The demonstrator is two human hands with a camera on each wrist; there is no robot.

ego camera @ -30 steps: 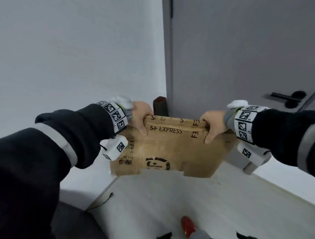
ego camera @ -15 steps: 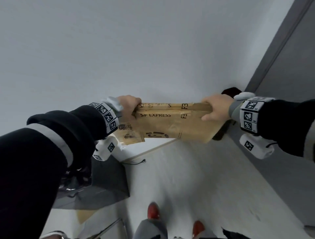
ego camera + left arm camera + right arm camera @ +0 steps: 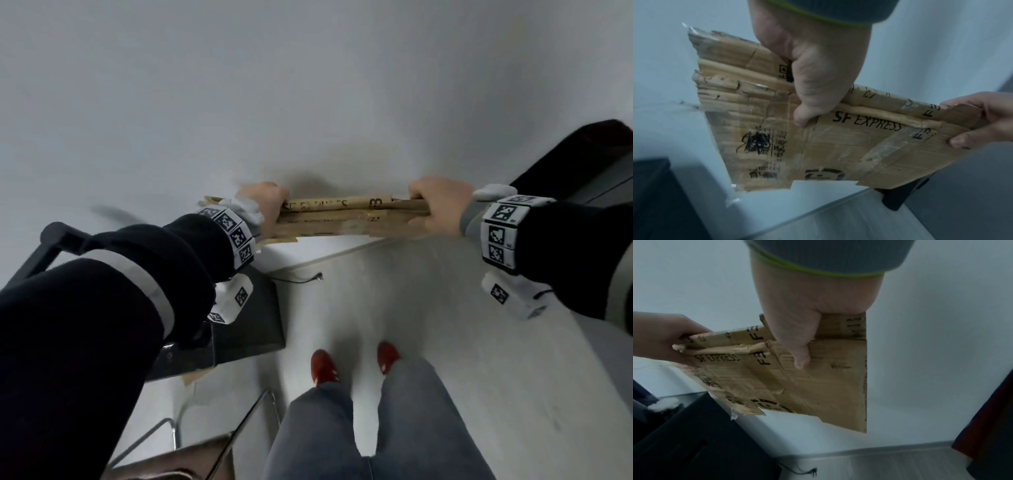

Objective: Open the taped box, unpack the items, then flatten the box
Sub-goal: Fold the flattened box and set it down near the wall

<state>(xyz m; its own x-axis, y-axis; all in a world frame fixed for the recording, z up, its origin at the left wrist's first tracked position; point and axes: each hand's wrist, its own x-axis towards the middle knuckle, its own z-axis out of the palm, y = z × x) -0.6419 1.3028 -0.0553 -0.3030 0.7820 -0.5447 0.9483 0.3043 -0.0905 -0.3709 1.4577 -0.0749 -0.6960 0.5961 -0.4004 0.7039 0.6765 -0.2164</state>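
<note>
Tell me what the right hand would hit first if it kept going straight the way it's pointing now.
Probably the pale wall. The right hand grips one end of the flattened box and points toward that wall, with nothing visible between. Depth is unclear, so how close it is cannot be told.

Flattened box: matt brown corrugated cardboard, creased and rough-edged, with glossy clear tape strips. Pale floor looks smooth with a faint sheen.

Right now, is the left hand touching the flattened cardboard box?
Touching. The left wrist view shows the left hand gripping the top edge of the flattened box, thumb pressed onto its printed face.
</note>
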